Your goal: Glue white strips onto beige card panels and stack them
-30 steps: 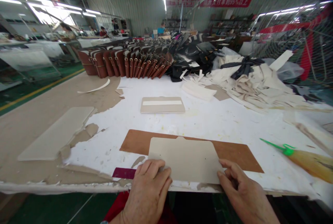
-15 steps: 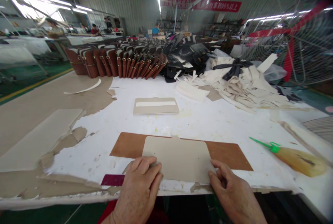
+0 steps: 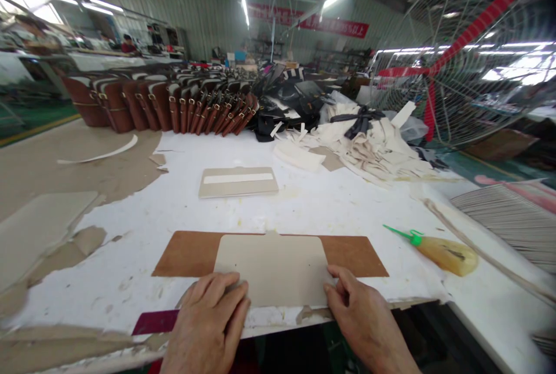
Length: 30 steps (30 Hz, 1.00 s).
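Note:
A beige panel [image 3: 271,267] with rounded upper corners and a small tab on its top edge lies across a long brown leather strip [image 3: 186,252]. The strip shows at both sides of it. My left hand [image 3: 208,316] grips the panel's lower left edge, fingers curled close together over it. At the right edge, the thumb and forefinger of my right hand [image 3: 358,310] pinch the panel. Partly behind my left hand is a dark purple piece [image 3: 154,322]. To the right lies a bottle of yellowish liquid [image 3: 447,255] with a green nozzle.
Ahead lies a small stack of beige panels [image 3: 238,189] topped by a white strip. Rows of brown bags [image 3: 195,107], black pieces [image 3: 291,102] and cream scraps [image 3: 373,148] line the table's far side. A large fan [image 3: 434,67] stands at right; striped sheets [image 3: 508,217] lie nearer.
My view has turned a little to the right, so everything sits further left in the picture. Both hands keep their places on the panel's edges.

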### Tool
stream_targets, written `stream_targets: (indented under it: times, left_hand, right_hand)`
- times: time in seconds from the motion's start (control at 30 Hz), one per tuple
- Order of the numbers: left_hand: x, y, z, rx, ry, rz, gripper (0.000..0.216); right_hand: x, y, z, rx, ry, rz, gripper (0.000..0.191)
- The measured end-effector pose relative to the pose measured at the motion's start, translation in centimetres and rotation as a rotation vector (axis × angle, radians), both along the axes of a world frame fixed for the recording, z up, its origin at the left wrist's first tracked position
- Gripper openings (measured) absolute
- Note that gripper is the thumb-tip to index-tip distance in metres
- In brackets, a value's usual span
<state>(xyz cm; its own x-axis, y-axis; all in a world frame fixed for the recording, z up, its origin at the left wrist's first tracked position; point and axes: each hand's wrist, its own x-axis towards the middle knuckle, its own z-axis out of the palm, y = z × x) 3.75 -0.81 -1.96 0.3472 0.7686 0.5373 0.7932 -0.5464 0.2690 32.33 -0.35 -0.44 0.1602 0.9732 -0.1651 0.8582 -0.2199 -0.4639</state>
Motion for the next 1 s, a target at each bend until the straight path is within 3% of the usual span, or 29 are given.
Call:
stream_targets:
  times: [0.3, 0.57, 0.7, 0.87, 1.0]
  left_hand:
    - [-0.4, 0.3, -0.1, -0.027, 0.018, -0.012, 0.021]
    - [-0.3, 0.3, 0.0, 0.029, 0.020, -0.019, 0.021]
    - [-0.3, 0.0, 0.1, 0.045, 0.031, -0.033, 0.022]
    - [2.0, -0.1, 0.2, 0.087, 0.063, -0.201, 0.027]
    - [4.0, 0.6, -0.6, 0.192, 0.157, -0.265, 0.029]
  right_hand:
    - [0.0, 0.0, -0.5, 0.079, -0.142, 0.048, 0.034]
    - [1.1, -0.4, -0.1, 0.135, -0.036, 0.020, 0.040]
    - [6.0, -1.0, 1.1, 0.314, 0.113, -0.215, 0.056]
    - [14.4, -0.5, 2.7, 0.605, 0.089, -0.631, 0.075]
    - [19.6, 1.7, 3.1, 0.673, 0.045, -0.707, 0.094]
